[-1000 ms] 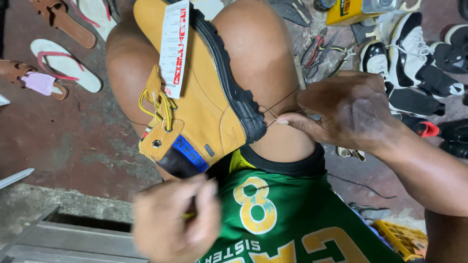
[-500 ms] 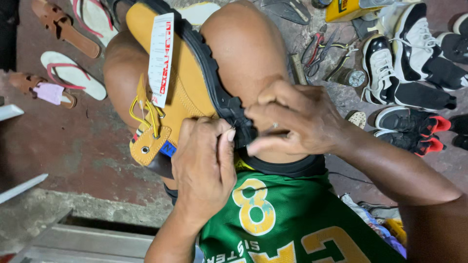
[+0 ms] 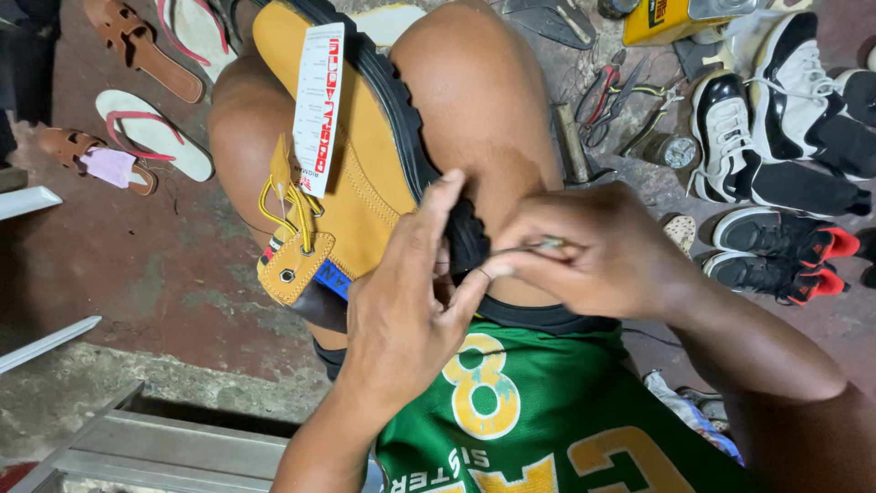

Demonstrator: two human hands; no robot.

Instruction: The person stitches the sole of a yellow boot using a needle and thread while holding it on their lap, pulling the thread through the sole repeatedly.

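A tan boot (image 3: 360, 173) with a black lugged sole and a white hang tag (image 3: 318, 105) lies clamped between my knees. My left hand (image 3: 411, 301) presses on the boot's heel end, fingers stretched along the black sole. My right hand (image 3: 593, 256) is pinched on a thin metal needle-like tool (image 3: 534, 246) whose tip points at the sole edge right by my left fingertips. A thin thread runs near the sole. My green jersey (image 3: 538, 420) fills the lower frame.
Sandals and flip-flops (image 3: 151, 132) lie on the red floor at left. Pliers and hand tools (image 3: 607, 100), a yellow can (image 3: 671, 18) and a small round tin (image 3: 675, 151) lie at upper right, with several black-and-white sneakers (image 3: 776, 119) beyond. A metal frame (image 3: 173, 447) sits at lower left.
My left hand came up from below onto the boot's heel. My right hand moved left from pulling thread to the sole edge. The view shifted closer.
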